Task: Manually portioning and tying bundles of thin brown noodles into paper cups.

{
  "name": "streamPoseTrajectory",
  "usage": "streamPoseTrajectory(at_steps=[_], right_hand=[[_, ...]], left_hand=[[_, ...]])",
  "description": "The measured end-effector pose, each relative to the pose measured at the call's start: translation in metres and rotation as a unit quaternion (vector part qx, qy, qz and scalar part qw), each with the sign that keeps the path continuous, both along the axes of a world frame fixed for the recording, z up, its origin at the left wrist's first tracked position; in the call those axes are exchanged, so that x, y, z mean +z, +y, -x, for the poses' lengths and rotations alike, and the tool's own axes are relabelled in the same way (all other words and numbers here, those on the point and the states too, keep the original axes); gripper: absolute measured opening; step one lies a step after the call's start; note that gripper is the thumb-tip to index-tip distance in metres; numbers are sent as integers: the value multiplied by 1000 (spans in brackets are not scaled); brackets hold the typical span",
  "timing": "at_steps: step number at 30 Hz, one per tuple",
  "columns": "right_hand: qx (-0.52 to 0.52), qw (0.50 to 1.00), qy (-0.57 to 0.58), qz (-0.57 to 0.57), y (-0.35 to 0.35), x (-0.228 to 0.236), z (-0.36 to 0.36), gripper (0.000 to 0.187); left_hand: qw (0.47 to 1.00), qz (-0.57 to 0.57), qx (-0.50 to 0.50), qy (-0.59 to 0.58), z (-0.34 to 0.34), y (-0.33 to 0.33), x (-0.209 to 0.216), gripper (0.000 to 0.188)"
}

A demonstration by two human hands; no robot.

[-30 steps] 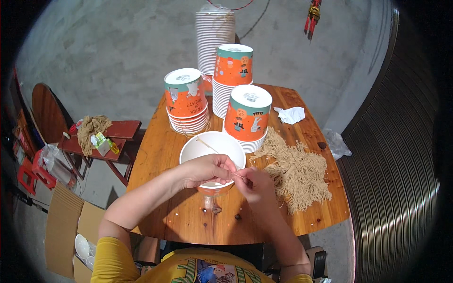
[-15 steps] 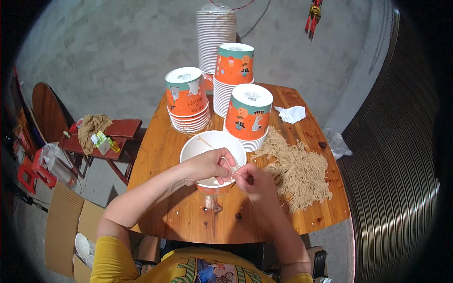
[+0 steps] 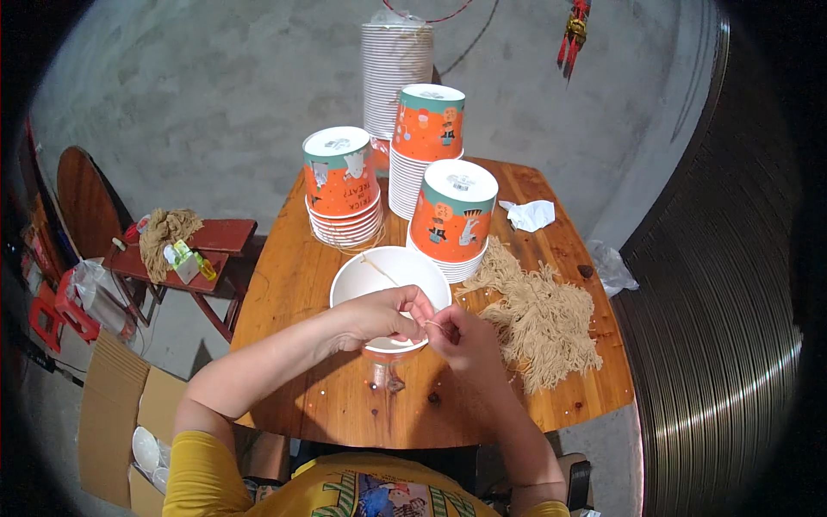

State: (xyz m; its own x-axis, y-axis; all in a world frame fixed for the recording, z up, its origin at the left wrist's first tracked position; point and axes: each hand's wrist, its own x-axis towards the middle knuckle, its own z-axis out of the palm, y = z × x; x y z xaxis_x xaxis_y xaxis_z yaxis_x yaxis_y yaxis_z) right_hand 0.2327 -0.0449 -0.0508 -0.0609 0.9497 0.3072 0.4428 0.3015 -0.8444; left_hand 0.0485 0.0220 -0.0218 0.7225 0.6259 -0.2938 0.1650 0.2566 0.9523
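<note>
A white-lined paper bucket [image 3: 351,280] stands open side up on the wooden table in front of me. A thin beige cord [image 3: 380,270] runs from its far inner side toward my fingers. Over the bucket's near right rim, my left hand [image 3: 386,315] is closed, pinching the cord between thumb and fingers. Right against it, my right hand [image 3: 463,341] is closed as well, with a small loop of cord showing at its fingertips. Whether a knot sits between them is hidden. To the right lies a heap of beige cords [image 3: 547,323].
Behind the bucket rise upside-down stacks of orange and green buckets [image 3: 454,215], with a tall white stack [image 3: 397,82] at the back. A crumpled white tissue [image 3: 531,215] lies at the table's right. Left of the table stand a red bench [image 3: 226,234] and a cardboard box [image 3: 115,422].
My two hands have drawn closer together at the rim, and the cord loop between them looks smaller. The whole view has shifted slightly.
</note>
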Motion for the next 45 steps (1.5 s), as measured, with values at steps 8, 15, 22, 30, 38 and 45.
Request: streamPoseTrajectory(at_steps=[8,15,22,30,38,45], right_hand=[[9,996,62,56,0,-2,-7,15],[15,999,20,38,3,5,-7,17],[-2,1000,22,15,2,-4,-3,14],[2,999,44,4,0,-4,1,11],[10,999,33,-2,1,-3,2,10],[10,999,47,-2,3,-8,1,10]], left_hand=[[952,-296,-4,72,-4,-9,1,34],[887,-442,10,132,-13,-28,24,31],[846,-526,-20,86,-6,-21,15,42],[860,-475,65,173,-2,-32,12,19],[885,-419,108,171,-7,-36,13,12],[925,-346,117,106,-8,-32,7,7]])
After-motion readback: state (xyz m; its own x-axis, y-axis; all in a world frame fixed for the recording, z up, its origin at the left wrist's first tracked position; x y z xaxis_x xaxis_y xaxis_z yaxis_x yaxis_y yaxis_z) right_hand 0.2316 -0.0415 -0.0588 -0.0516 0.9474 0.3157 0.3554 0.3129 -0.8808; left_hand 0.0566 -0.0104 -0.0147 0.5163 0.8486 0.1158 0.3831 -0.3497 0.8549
